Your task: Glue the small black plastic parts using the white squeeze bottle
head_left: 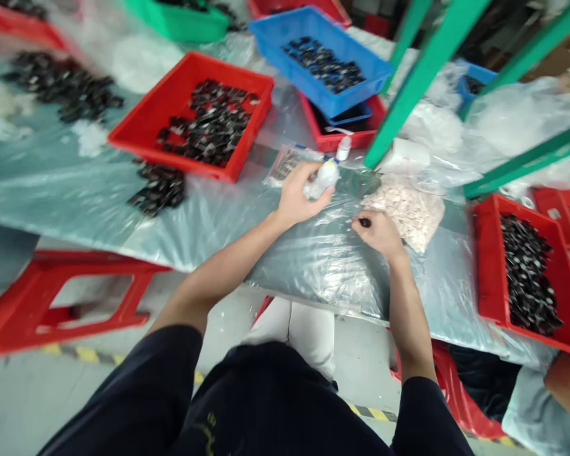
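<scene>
My left hand (304,195) is closed round a small whitish plastic bottle (329,173) with a bit of yellow and blue near its top. Just beyond it stands another little white bottle (344,148). My right hand (380,233) is shut, and a small black piece (365,222) shows at its curled fingers; the rest of that piece is hidden. Beside the right hand lies a clear bag of small cream-coloured pieces (411,209). Behind my left hand is a flat clear bag of small dark parts (289,163).
A red tray (147,117) of black parts stands left, with a loose pile of black parts (158,189) before it. A blue tray (270,38) sits over a red one at the back. Green posts (411,95) rise from the table. Another red tray (491,266) holds black parts at right.
</scene>
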The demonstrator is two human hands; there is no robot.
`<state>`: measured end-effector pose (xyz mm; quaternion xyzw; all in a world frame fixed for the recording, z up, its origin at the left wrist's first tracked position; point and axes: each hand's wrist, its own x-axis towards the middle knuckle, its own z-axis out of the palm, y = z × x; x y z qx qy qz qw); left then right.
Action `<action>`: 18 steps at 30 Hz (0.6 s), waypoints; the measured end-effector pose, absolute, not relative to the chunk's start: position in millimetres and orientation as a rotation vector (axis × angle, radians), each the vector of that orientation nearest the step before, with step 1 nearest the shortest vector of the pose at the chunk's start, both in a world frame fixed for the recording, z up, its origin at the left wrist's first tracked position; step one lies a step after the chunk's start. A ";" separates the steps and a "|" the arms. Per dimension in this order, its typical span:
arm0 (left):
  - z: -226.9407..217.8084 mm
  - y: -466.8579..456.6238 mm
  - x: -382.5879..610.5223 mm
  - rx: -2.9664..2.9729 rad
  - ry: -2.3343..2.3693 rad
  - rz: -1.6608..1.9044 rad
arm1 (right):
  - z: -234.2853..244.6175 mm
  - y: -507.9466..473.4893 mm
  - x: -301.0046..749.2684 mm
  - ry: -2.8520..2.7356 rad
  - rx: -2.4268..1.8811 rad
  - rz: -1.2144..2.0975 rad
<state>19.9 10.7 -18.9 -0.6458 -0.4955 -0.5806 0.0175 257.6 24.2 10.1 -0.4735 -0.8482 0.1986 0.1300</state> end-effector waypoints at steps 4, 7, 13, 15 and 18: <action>-15.1 16.7 12.1 -1.999 -1.770 -1.611 | 9.0 28.4 260.4 -2.452 -1.293 0.493; -8.2 19.3 3.3 -2.032 -1.843 -1.473 | 7.2 38.4 260.0 -2.442 -1.270 0.397; 17.0 2.6 1.5 -2.210 -1.808 -1.420 | 2.7 44.2 262.1 -2.220 -1.358 0.166; 22.3 -3.6 0.3 -2.281 -1.826 -1.354 | 0.5 37.8 262.9 -2.149 -1.403 0.112; 24.8 -8.4 -1.5 -2.329 -1.851 -1.278 | -2.2 17.7 263.3 -2.127 -1.467 0.104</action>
